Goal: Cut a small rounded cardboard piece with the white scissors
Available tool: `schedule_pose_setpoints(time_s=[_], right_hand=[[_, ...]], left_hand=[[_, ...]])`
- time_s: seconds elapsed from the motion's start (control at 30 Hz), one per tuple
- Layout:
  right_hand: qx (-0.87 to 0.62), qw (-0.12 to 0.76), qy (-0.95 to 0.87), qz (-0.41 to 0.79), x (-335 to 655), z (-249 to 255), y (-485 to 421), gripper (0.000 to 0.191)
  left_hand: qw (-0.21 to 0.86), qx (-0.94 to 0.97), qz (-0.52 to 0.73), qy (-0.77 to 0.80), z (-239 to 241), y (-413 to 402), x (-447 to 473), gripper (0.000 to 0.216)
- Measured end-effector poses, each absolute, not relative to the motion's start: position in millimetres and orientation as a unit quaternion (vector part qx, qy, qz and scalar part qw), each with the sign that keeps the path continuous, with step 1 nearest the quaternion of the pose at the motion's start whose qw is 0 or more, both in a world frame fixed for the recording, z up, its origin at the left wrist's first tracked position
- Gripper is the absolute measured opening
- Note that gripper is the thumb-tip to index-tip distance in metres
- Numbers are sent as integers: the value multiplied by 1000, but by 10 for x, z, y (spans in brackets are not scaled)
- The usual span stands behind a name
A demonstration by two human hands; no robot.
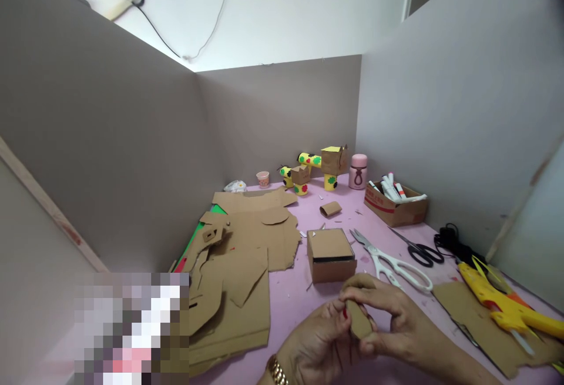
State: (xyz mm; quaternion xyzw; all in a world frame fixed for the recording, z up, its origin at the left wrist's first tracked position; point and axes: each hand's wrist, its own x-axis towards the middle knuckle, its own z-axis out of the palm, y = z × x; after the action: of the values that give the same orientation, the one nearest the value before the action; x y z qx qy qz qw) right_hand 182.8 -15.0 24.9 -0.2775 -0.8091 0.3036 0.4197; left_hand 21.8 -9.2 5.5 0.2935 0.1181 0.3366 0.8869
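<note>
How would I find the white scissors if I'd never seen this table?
On the pink table, find the small cardboard box with a black band, in the middle. The white scissors lie just right of it, beyond the right hand. Their big white handles set them apart from the black-handled scissors farther right.

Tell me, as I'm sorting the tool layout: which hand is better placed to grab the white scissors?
Probably the right. The right hand, pinching the cardboard piece together with the left hand, sits just below the white scissors; the left would have to cross over it.
</note>
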Motion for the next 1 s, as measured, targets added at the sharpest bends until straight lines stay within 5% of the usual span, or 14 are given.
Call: schedule_pose_setpoints(time_s=[0.53,0.7,0.83,1.0], right_hand=[[-362,357,-827,238,1910,345,-74,33],[-392,388,-795,253,1918,273,-84,60],[-408,415,-763,281,1842,276,-128,27],[-426,427,-742,294,1783,284,-142,26]], left_hand=[[757,405,391,332,119,47,189,21],[690,435,455,356,181,66,194,21],[651,448,495,361,207,74,189,23],[628,468,509,357,219,55,219,24]])
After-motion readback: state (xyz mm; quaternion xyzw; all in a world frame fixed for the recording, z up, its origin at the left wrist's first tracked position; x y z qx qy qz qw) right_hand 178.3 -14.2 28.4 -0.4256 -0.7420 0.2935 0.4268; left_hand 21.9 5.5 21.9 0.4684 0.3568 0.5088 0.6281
